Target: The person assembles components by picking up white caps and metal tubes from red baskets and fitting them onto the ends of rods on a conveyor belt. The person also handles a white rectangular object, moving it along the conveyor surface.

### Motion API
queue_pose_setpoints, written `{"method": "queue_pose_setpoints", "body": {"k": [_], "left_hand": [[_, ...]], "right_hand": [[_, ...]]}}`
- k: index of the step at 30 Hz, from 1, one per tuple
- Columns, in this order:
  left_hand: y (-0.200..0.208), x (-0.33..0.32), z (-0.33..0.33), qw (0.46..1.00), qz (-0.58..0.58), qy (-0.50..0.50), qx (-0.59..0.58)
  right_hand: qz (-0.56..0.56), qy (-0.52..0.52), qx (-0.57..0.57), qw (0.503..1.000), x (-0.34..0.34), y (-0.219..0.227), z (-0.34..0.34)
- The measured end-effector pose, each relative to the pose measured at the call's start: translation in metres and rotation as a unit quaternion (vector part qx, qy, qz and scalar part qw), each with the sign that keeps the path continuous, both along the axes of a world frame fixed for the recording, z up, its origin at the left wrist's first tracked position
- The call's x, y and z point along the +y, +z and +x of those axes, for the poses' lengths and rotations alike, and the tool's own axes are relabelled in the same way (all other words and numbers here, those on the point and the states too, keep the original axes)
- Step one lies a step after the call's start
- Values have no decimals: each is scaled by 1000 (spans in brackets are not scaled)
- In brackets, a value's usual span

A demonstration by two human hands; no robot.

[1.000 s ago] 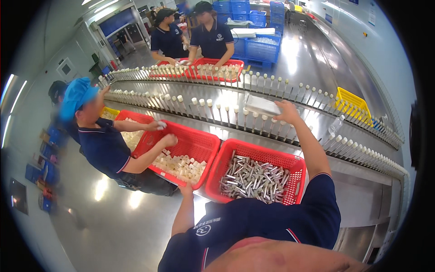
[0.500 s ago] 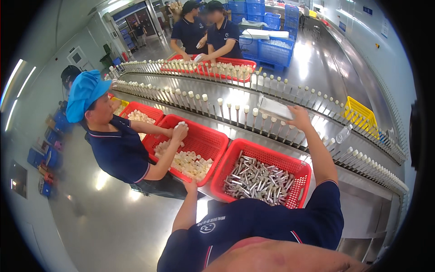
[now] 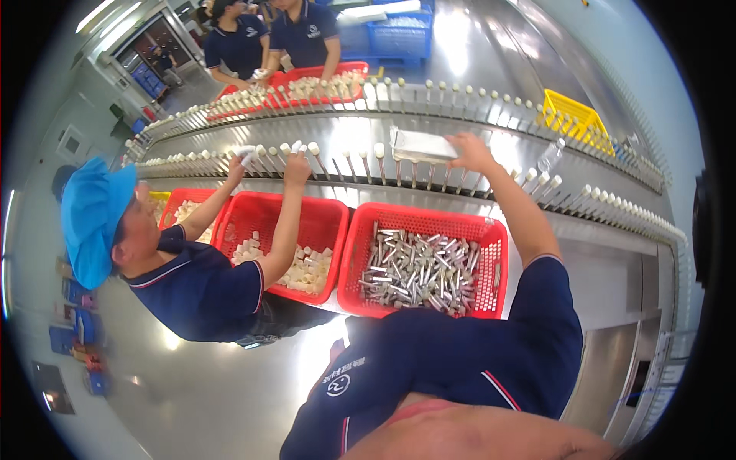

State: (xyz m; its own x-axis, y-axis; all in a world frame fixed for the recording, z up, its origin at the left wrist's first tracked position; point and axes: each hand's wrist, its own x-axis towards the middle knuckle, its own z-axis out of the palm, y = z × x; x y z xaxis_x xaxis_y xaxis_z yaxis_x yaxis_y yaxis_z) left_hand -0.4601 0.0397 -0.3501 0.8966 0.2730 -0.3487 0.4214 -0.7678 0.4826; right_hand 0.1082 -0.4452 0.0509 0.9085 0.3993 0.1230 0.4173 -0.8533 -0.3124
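Observation:
My right hand (image 3: 469, 151) is closed on the right end of a white flat rectangular block (image 3: 424, 145). The block lies lengthwise over the nearer row of upright pins, hiding the tops of several of them. White caps (image 3: 379, 150) sit on neighbouring pins. Only a small bit of my left hand (image 3: 336, 349) shows, low beside my shirt; its fingers are hidden. In front of me is a red basket (image 3: 500, 264) full of loose silvery metal tube pieces (image 3: 418, 268).
A co-worker in a blue cap (image 3: 90, 222) stands at left, hands at the pins, over a red basket (image 3: 337, 238) of white caps. Across the line, two people work at red baskets (image 3: 349, 70). A clear bottle (image 3: 550, 156) and yellow basket (image 3: 575, 115) are at right.
The view has shifted. My right hand has brought the white block left and nearer, over the near pin row. My left hand has left the basket rim. The co-worker's hands rose from the basket to the pins.

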Motion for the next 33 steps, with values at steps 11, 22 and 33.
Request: {"method": "queue_pose_setpoints", "body": {"k": [11, 22, 33], "left_hand": [[28, -13, -5, 845, -374, 338, 179], [195, -125, 165, 710, -596, 374, 0], [174, -147, 155, 609, -659, 438, -48]], "right_hand": [[61, 6, -25, 998, 6, 0, 12], [25, -4, -48, 999, -9, 8, 7], [75, 53, -59, 994, -53, 19, 8]]}}
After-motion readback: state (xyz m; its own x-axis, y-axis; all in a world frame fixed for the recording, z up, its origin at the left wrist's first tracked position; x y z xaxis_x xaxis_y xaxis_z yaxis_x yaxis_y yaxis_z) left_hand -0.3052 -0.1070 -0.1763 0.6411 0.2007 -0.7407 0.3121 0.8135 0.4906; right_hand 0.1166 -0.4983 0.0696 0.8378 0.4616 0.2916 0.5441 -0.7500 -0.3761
